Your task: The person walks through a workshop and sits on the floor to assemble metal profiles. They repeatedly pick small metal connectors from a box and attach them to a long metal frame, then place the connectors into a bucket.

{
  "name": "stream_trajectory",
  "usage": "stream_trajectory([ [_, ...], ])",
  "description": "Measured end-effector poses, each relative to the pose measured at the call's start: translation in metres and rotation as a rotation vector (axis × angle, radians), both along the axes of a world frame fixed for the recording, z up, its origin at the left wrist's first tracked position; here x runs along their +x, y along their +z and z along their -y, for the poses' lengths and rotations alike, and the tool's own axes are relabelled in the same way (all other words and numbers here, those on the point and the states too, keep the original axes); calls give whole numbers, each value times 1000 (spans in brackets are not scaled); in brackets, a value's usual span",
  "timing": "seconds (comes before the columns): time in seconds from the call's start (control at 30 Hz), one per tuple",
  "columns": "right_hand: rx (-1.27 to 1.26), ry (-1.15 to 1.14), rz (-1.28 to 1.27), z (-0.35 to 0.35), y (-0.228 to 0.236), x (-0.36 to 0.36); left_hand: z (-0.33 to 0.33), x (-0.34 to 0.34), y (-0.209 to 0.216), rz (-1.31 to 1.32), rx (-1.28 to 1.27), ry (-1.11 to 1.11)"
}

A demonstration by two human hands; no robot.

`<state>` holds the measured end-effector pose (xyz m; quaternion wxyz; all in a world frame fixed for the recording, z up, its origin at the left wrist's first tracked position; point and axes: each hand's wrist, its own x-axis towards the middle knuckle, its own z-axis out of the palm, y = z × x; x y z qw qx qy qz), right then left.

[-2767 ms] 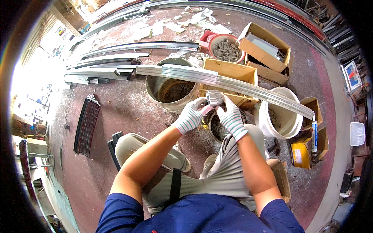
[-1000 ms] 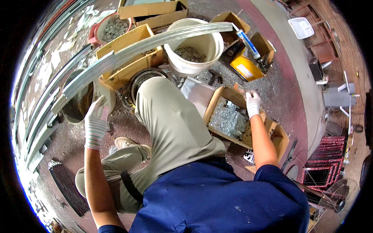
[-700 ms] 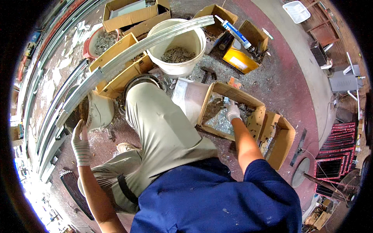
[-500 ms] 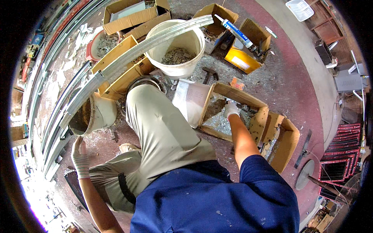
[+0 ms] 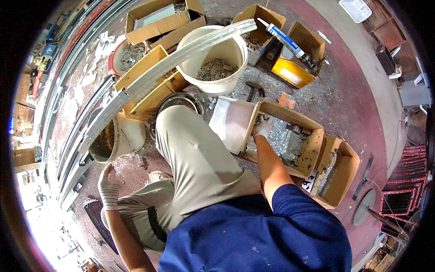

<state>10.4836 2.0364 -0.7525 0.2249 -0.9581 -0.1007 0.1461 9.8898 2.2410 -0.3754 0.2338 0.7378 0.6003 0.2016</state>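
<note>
My right hand (image 5: 262, 127), in a pale knitted glove, reaches into an open cardboard box (image 5: 283, 171). Its fingers are curled at the box's left inner wall, around something dark that I cannot make out. Small shiny metal pieces (image 5: 278, 140) cover the box bottom, with darker metal parts (image 5: 297, 131) toward its right side. My left hand (image 5: 108, 188), in a striped glove, hangs beside my bent left leg, just below a tilted dirty white bucket (image 5: 131, 131). Its fingers are stretched out and nothing shows in them.
A long metal profile (image 5: 167, 65) slants over a white bucket (image 5: 238, 84) of small metal pieces. A hammer (image 5: 253, 90) lies behind the box. A sealant tube (image 5: 285, 41) leans in a yellow carton (image 5: 287, 75). Another cardboard box (image 5: 346, 177) stands at the right.
My right hand has moved left inside the box, from its middle to the left wall. My left hand stays low beside the tilted bucket. The whole view has shifted slightly.
</note>
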Motion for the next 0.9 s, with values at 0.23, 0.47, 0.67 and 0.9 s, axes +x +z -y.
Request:
stream_trajectory([
  [0.23, 245, -67, -102, -16, 56, -4, 10, -7, 11, -29, -43, -33],
  [0.47, -136, 292, -160, 12, 132, -27, 16, -4, 11, 15, 17, -62],
  [0.67, 377, 521, 200, 0, 230, -29, 17, 92, 57, -149, 182, -283],
  [0.9, 894, 1069, 381, -148, 404, -136, -6, 166, 91, 190, 35, -324],
])
